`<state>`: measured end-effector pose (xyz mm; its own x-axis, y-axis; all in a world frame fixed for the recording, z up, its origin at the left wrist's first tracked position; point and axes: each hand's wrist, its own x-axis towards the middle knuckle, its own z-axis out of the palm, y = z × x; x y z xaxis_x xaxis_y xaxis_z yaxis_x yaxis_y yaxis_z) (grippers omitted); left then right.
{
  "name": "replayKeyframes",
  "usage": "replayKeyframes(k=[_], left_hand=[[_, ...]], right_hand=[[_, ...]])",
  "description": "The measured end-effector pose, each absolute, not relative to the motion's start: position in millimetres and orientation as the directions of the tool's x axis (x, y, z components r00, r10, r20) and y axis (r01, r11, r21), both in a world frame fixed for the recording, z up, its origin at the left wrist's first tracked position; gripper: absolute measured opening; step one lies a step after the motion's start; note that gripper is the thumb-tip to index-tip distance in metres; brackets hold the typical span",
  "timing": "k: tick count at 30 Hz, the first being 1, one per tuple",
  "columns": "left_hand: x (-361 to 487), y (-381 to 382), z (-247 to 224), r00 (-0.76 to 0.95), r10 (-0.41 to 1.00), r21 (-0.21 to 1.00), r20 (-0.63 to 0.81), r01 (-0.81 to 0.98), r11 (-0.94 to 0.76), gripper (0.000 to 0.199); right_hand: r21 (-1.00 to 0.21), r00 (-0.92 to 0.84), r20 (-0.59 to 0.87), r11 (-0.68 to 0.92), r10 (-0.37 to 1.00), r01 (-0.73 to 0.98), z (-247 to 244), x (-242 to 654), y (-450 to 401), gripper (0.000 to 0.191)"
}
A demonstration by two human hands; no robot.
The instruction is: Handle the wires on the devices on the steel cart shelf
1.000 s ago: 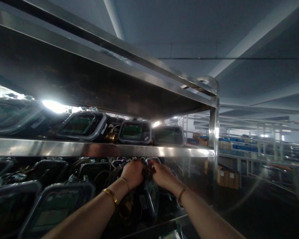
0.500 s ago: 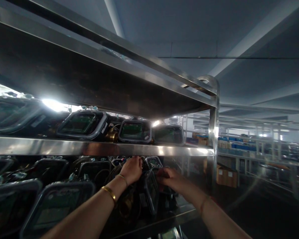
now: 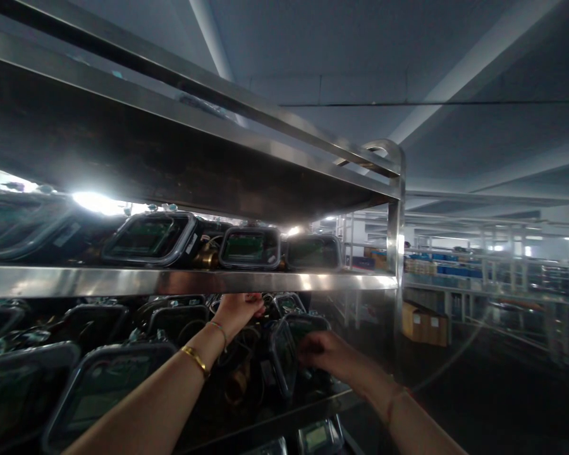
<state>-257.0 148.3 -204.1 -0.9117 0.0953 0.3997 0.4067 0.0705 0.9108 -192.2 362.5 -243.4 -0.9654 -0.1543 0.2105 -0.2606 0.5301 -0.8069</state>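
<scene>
Under the middle shelf, my left hand (image 3: 241, 311) reaches in among wires and dark housings. Its fingers are curled closed; what lies between them is hidden. My right hand (image 3: 329, 354) is beside the clear face of a tilted meter (image 3: 284, 357), its fingers bent together and dim. Whether it touches that meter I cannot tell. A brass pipe fitting (image 3: 237, 382) shows below my left hand, near loose thin cables. To the left stand more meters with clear covers, such as a large meter (image 3: 107, 392) in the front row.
A steel shelf edge (image 3: 180, 282) runs just above both hands, with a row of meters (image 3: 251, 246) on it. The rack's upright post (image 3: 397, 243) stands to the right. Farther off are cardboard boxes (image 3: 424, 323) and benches. Another meter (image 3: 317, 435) sits lower down.
The view has shifted slightly, so the rack appears a little farther left. My left hand appears slightly farther left and higher; my right hand sits a little lower beside the tilted meter.
</scene>
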Motion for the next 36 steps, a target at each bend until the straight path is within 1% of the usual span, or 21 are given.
replayKeyframes(k=[2,5,8,12,15,17,20,23,26,28,30,32,33,36], left_hand=[[-256.9,142.8,-202.7,-0.915,0.172,0.920,0.364,0.382,0.084,0.006],[-257.6,134.6,-202.6,-0.914,0.241,0.937,0.327,0.347,0.047,0.017],[-257.6,130.9,-203.3,-0.909,0.277,0.945,0.312,0.328,0.013,0.025],[-255.7,131.7,-203.2,-0.894,0.324,0.946,0.309,0.323,-0.009,0.027],[-254.0,132.7,-202.6,-0.884,0.360,0.953,0.299,0.294,-0.071,0.033],[-253.5,133.2,-202.7,-0.880,0.361,0.951,0.309,0.284,-0.121,0.037],[-254.2,134.6,-204.1,-0.881,0.321,0.937,0.348,0.315,-0.153,0.041],[-255.2,137.1,-206.2,-0.875,0.294,0.921,0.384,0.344,-0.181,0.041],[-254.6,140.5,-207.8,-0.860,0.298,0.905,0.414,0.355,-0.234,0.040],[-253.1,143.2,-208.0,-0.851,0.278,0.891,0.445,0.390,-0.234,0.038],[-250.5,146.0,-207.7,-0.833,0.264,0.872,0.486,0.442,-0.208,0.033],[-247.3,148.8,-207.2,-0.813,0.275,0.858,0.513,0.484,-0.172,0.028],[-245.6,150.0,-207.2,-0.802,0.290,0.853,0.521,0.503,-0.141,0.025],[-241.0,153.9,-208.2,-0.756,0.341,0.800,0.558,0.600,0.021,0.021]], right_hand=[[-0.774,-0.969,0.203,0.583,-0.141,-0.247,-243.4,-189.2,363.7,0.024],[-0.749,-0.968,0.206,0.613,-0.146,-0.252,-241.4,-184.5,364.4,0.022],[-0.766,-0.966,0.207,0.588,-0.158,-0.260,-240.0,-182.1,363.4,0.023],[-0.803,-0.955,0.227,0.518,-0.193,-0.295,-240.4,-181.2,358.4,0.031],[-0.804,-0.956,0.218,0.519,-0.196,-0.290,-242.9,-179.7,355.4,0.036],[-0.788,-0.954,0.223,0.539,-0.199,-0.297,-245.5,-178.8,355.4,0.035],[-0.767,-0.954,0.226,0.567,-0.196,-0.298,-248.7,-177.8,357.1,0.036],[-0.780,-0.959,0.225,0.559,-0.170,-0.282,-247.9,-174.5,357.4,0.035],[-0.846,-0.961,0.253,0.457,-0.112,-0.276,-243.9,-170.6,356.2,0.036],[-0.898,-0.961,0.277,0.351,-0.021,-0.266,-241.9,-171.4,355.9,0.043],[-0.942,-0.955,0.282,0.215,0.089,-0.258,-241.7,-176.0,356.5,0.054],[-0.958,-0.943,0.283,0.094,0.175,-0.270,-242.5,-182.7,357.6,0.061],[-0.957,-0.937,0.291,0.052,0.195,-0.286,-242.8,-186.0,357.9,0.062],[-0.944,-0.935,0.305,-0.069,0.183,-0.321,-242.1,-192.9,357.2,0.055]])
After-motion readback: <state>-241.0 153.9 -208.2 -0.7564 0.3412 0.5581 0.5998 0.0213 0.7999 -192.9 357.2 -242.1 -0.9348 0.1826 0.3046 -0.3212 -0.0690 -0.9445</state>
